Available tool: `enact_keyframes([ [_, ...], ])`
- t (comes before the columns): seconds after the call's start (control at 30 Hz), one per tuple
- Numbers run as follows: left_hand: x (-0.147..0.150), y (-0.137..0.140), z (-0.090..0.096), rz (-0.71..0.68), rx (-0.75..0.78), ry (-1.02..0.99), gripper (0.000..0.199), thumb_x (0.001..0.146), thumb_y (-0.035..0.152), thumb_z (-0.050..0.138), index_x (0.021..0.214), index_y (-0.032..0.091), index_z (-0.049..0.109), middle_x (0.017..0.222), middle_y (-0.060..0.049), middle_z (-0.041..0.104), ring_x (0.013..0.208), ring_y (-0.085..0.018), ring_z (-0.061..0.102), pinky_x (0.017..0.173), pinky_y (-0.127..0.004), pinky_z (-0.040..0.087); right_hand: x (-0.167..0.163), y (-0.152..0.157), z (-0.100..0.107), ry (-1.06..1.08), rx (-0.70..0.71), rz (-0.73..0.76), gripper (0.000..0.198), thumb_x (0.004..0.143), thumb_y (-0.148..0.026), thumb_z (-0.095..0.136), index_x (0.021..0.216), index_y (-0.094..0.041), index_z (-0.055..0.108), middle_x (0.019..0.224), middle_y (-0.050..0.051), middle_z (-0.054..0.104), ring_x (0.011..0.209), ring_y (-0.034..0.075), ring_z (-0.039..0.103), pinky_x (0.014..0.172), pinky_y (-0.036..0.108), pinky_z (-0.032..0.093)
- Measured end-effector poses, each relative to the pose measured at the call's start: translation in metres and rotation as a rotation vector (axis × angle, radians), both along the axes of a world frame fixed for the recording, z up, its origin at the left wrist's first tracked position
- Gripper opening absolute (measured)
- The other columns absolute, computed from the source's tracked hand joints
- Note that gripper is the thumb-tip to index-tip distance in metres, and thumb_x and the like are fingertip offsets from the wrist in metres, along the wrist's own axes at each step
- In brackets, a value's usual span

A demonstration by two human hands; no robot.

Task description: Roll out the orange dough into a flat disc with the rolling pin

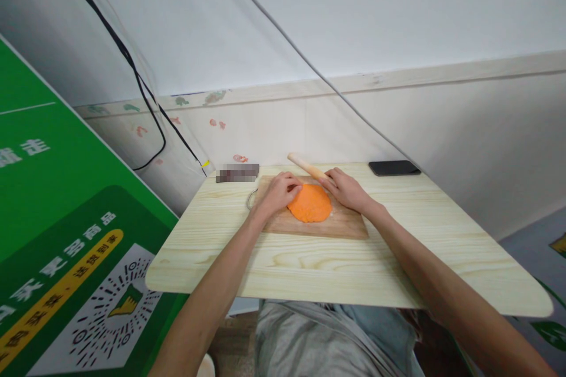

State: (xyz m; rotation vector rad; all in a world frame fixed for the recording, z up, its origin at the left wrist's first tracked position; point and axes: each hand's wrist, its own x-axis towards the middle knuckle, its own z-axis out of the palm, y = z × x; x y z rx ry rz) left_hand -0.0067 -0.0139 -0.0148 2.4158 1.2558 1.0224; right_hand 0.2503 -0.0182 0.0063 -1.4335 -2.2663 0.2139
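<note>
A flattened round of orange dough lies on a wooden cutting board with a metal ring handle at its left end. My left hand is at the dough's upper left edge, thumb and fingers closed on the rim. At the upper right, my right hand grips one end of a wooden rolling pin. The pin slants up and to the left, its far end beyond the board and off the dough. My palm hides the pin's near end.
The board rests on a pale wood-grain table against the wall. A black phone lies at the back right, and a blurred-out dark object at the back left. Cables hang by the wall. A green printed panel stands left.
</note>
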Motion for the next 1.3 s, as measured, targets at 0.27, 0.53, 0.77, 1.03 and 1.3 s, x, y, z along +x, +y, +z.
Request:
enact_keyframes([
  [0.27, -0.005, 0.008, -0.008, 0.287, -0.008, -0.275, 0.027, 0.096, 0.007, 0.054, 0.109, 0.02, 0.074, 0.109, -0.008, 0.079, 0.101, -0.021, 0.074, 0.094, -0.036, 0.06, 0.0, -0.004, 0.003, -0.081, 0.046, 0.07, 0.031, 0.113, -0.041, 0.049, 0.125, -0.02, 0.069, 0.122, 0.013, 0.073, 0.107, 0.026, 0.07, 0.091, 0.034, 0.051],
  [0.53, -0.008, 0.008, -0.005, 0.441, 0.223, -0.137, 0.034, 0.099, 0.014, 0.056, 0.129, 0.02, 0.071, 0.122, -0.012, 0.073, 0.123, -0.029, 0.065, 0.116, -0.047, 0.049, 0.004, 0.018, 0.006, -0.201, 0.13, 0.194, 0.039, 0.113, -0.04, 0.046, 0.131, -0.018, 0.074, 0.12, 0.016, 0.073, 0.114, 0.03, 0.066, 0.098, 0.04, 0.052],
  [0.77, -0.005, 0.009, -0.008, 0.371, 0.033, -0.042, 0.032, 0.108, 0.021, 0.048, 0.127, 0.022, 0.073, 0.125, -0.009, 0.079, 0.117, -0.024, 0.07, 0.109, -0.039, 0.053, -0.003, 0.04, 0.015, -0.129, 0.043, 0.204, 0.048, 0.114, -0.043, 0.039, 0.12, -0.019, 0.081, 0.121, 0.014, 0.072, 0.11, 0.025, 0.069, 0.099, 0.034, 0.052],
  [1.03, -0.01, 0.033, 0.016, 0.375, -0.092, 0.249, 0.039, 0.096, 0.015, 0.055, 0.13, 0.022, 0.073, 0.132, -0.01, 0.075, 0.129, -0.029, 0.062, 0.115, -0.044, 0.048, -0.019, 0.053, 0.035, -0.338, 0.011, 0.033, 0.045, 0.106, -0.039, 0.05, 0.138, -0.02, 0.074, 0.142, 0.013, 0.066, 0.123, 0.028, 0.067, 0.097, 0.034, 0.051],
  [1.3, -0.009, 0.06, 0.001, 0.367, -0.221, 0.347, 0.045, 0.097, 0.012, 0.046, 0.13, 0.023, 0.074, 0.138, -0.01, 0.072, 0.132, -0.029, 0.058, 0.117, -0.046, 0.045, -0.024, 0.051, 0.025, -0.433, -0.068, -0.028, 0.055, 0.111, -0.046, 0.034, 0.146, -0.02, 0.068, 0.145, 0.02, 0.065, 0.129, 0.034, 0.061, 0.106, 0.048, 0.047],
])
